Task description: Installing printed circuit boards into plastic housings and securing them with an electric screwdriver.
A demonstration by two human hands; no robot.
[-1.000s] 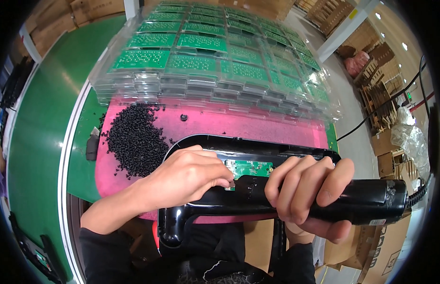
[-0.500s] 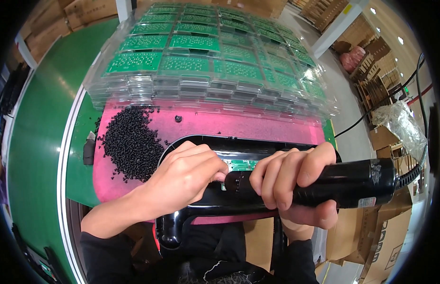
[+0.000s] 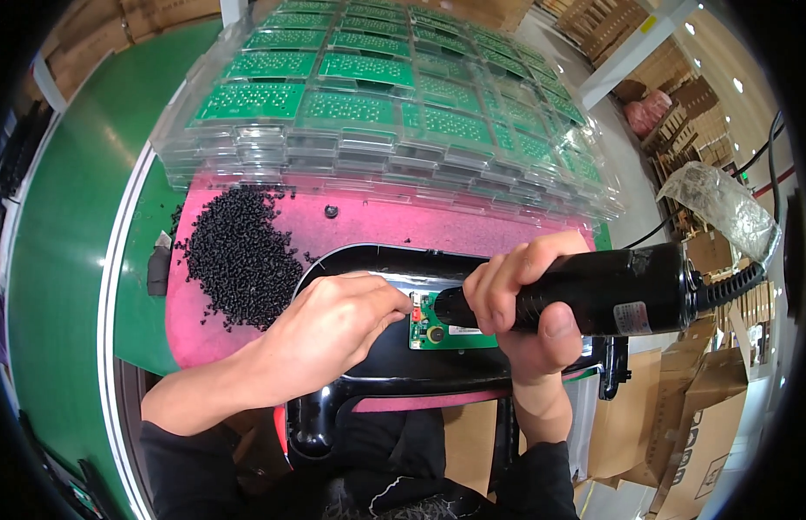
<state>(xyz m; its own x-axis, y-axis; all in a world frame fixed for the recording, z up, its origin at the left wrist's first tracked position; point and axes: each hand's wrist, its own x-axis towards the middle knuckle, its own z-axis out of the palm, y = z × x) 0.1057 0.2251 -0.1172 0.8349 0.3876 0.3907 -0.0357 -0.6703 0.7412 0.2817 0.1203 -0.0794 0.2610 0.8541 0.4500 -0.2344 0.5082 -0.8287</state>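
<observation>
My right hand [image 3: 528, 303] wraps round a black electric screwdriver [image 3: 624, 282], its cable trailing off to the right. The screwdriver's nose lies over a small green circuit board [image 3: 459, 340], and its tip is hidden. The board rests inside a long, glossy black plastic housing [image 3: 429, 373], and a red connector [image 3: 416, 315] shows at its left edge. Beside that edge my left hand [image 3: 333, 321] is closed, thumb and fingertips pressed together by the upper left corner. Whatever those fingers hold, if anything, I cannot make out.
A heap of small black screws [image 3: 238, 256] covers the left of the pink mat [image 3: 403, 227]. Behind it stand stacked clear trays [image 3: 351, 143] of green circuit boards. A small round black part [image 3: 331, 211] lies near them. Open cardboard boxes [image 3: 628, 407] stand lower right.
The screwdriver and my right hand have shifted slightly left and up, uncovering more of the circuit board. My left hand stays by the board's left edge, nearly unmoved.
</observation>
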